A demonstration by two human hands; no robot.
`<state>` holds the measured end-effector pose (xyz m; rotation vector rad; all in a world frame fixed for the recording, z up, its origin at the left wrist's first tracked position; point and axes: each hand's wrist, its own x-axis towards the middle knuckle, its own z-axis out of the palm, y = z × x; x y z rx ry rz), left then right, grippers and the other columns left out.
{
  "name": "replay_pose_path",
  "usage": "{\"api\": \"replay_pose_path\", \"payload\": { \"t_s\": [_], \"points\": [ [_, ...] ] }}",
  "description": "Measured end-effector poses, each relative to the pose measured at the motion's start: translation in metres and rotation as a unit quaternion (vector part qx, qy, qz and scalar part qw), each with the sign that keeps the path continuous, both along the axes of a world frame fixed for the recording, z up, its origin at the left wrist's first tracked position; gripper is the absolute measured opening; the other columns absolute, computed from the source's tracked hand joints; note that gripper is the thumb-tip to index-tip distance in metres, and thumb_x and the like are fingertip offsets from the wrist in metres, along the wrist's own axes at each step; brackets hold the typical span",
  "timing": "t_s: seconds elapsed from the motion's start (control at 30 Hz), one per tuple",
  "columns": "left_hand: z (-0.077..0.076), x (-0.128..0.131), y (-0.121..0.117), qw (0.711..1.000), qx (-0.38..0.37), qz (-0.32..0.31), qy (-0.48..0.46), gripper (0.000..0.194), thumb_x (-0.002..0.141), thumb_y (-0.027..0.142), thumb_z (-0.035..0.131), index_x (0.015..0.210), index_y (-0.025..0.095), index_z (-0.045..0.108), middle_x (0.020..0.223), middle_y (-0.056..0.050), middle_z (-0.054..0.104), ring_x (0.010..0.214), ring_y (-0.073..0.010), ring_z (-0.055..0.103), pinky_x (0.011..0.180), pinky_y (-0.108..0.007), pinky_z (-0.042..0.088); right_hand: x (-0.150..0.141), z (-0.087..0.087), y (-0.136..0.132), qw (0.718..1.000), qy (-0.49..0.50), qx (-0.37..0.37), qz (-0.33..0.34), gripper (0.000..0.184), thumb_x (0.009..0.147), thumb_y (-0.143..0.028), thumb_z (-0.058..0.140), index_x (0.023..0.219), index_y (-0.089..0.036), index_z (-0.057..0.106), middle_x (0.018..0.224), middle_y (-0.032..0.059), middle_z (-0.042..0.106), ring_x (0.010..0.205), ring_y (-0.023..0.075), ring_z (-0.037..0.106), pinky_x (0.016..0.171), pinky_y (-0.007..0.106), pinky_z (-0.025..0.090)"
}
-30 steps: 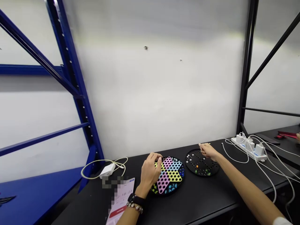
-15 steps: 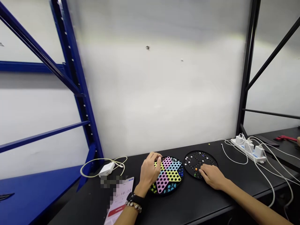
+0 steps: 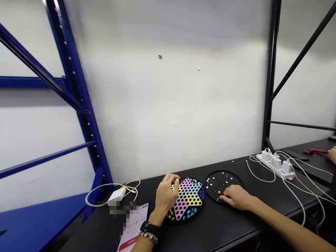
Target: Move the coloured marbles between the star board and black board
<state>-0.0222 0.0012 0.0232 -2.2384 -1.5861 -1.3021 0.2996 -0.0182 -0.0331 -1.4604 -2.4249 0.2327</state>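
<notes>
Head view: round board (image 3: pixel 187 198), multicoloured star-patterned

1 round, colourful star board (image 3: pixel 187 197) lies flat beside 1 black tray (image 3: pixel 217 184).

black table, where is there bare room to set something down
Widest: the front of the black table, between the star board, right forearm and near edge. Smaller: between the round board, that forearm and the looped cable. Crowded: the left, with phone and charger; the back right, around the power strip.
</notes>
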Motion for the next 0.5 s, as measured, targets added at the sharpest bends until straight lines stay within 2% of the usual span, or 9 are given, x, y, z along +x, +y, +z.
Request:
{"api": "replay_pose_path", "payload": {
  "t_s": [0.1, 0.17, 0.27, 0.3, 0.33, 0.37, 0.43, 0.47, 0.5],
  "points": [
    [-0.001, -0.001, 0.000, 1.000, -0.005, -0.003, -0.002, 0.026, 0.093, 0.034, 0.038, 0.088, 0.024, 0.062, 0.091, -0.001, 0.065, 0.082, -0.0179, 0.063, 0.072, -0.029, 0.049, 0.001, -0.003, 0.000, 0.999, 0.044, -0.002, 0.000, 0.052, 0.097, -0.050, 0.032, 0.065, -0.021, 0.059, 0.071, 0.0058, 0.064, 0.068, 0.0176, 0.056, 0.067, 0.027, 0.035],
    [-0.002, -0.001, 0.001, 1.000, -0.011, -0.008, -0.002, 0.026, 0.093, 0.034, 0.038, 0.089, 0.024, 0.061, 0.092, -0.001, 0.065, 0.084, -0.0181, 0.063, 0.075, -0.030, 0.049, 0.002, -0.005, 0.001, 0.996, 0.091, -0.017, -0.010, 0.056, 0.096, -0.055, 0.031, 0.058, -0.020, 0.052, 0.061, 0.0032, 0.057, 0.059, 0.0151, 0.048, 0.063, 0.027, 0.034],
    [-0.004, -0.002, 0.001, 1.000, -0.010, -0.014, -0.003, 0.026, 0.094, 0.034, 0.038, 0.090, 0.024, 0.061, 0.093, -0.002, 0.064, 0.085, -0.0184, 0.063, 0.077, -0.030, 0.049, 0.003, -0.004, 0.006, 0.970, 0.230, -0.073, -0.017, 0.062, 0.091, -0.067, 0.033, 0.052, -0.019, 0.040, 0.051, -0.0007, 0.042, 0.051, 0.0117, 0.036, 0.055, 0.026, 0.030],
    [-0.004, -0.003, 0.001, 1.000, -0.009, -0.015, -0.004, 0.026, 0.094, 0.034, 0.038, 0.090, 0.024, 0.061, 0.093, -0.002, 0.064, 0.085, -0.0184, 0.063, 0.077, -0.030, 0.049, 0.002, -0.002, 0.009, 0.946, 0.307, -0.105, -0.024, 0.062, 0.089, -0.070, 0.034, 0.052, -0.020, 0.038, 0.050, -0.0020, 0.038, 0.048, 0.0106, 0.032, 0.051, 0.026, 0.028],
    [-0.004, -0.003, 0.001, 1.000, -0.008, -0.014, -0.004, 0.026, 0.093, 0.034, 0.038, 0.090, 0.024, 0.061, 0.094, -0.002, 0.064, 0.085, -0.0183, 0.063, 0.076, -0.030, 0.049, 0.002, 0.001, 0.011, 0.906, 0.397, -0.139, -0.034, 0.062, 0.088, -0.072, 0.034, 0.054, -0.020, 0.036, 0.049, -0.0034, 0.035, 0.046, 0.0095, 0.028, 0.047, 0.025, 0.025],
    [-0.004, -0.003, 0.001, 1.000, -0.008, -0.012, -0.003, 0.026, 0.093, 0.034, 0.038, 0.090, 0.024, 0.061, 0.094, -0.002, 0.064, 0.085, -0.0182, 0.063, 0.076, -0.030, 0.049, 0.001, 0.005, 0.014, 0.853, 0.491, -0.170, -0.044, 0.061, 0.087, -0.073, 0.035, 0.056, -0.021, 0.036, 0.050, -0.0048, 0.033, 0.043, 0.0083, 0.024, 0.044, 0.024, 0.022],
    [-0.004, -0.003, 0.001, 1.000, -0.007, -0.010, -0.001, 0.026, 0.093, 0.034, 0.038, 0.090, 0.024, 0.062, 0.094, -0.001, 0.065, 0.085, -0.0180, 0.063, 0.075, -0.030, 0.049, -0.002, 0.014, 0.019, 0.730, 0.646, -0.215, -0.063, 0.056, 0.086, -0.071, 0.039, 0.061, -0.021, 0.036, 0.052, -0.0066, 0.033, 0.040, 0.0060, 0.017, 0.040, 0.022, 0.016],
    [-0.004, -0.003, 0.001, 1.000, -0.006, -0.010, 0.000, 0.026, 0.093, 0.034, 0.038, 0.089, 0.023, 0.062, 0.094, -0.001, 0.065, 0.085, -0.0180, 0.063, 0.075, -0.030, 0.049, -0.004, 0.017, 0.022, 0.678, 0.694, -0.231, -0.070, 0.053, 0.087, -0.069, 0.040, 0.063, -0.021, 0.037, 0.054, -0.0067, 0.035, 0.039, 0.0052, 0.016, 0.040, 0.022, 0.013],
    [-0.004, -0.003, 0.001, 1.000, -0.006, -0.010, 0.000, 0.026, 0.093, 0.034, 0.038, 0.089, 0.023, 0.062, 0.094, -0.002, 0.065, 0.085, -0.0181, 0.063, 0.075, -0.030, 0.049, -0.005, 0.020, 0.024, 0.644, 0.720, -0.247, -0.074, 0.050, 0.087, -0.066, 0.042, 0.065, -0.021, 0.039, 0.056, -0.0063, 0.038, 0.039, 0.0046, 0.016, 0.039, 0.021, 0.012]
  ]
}}
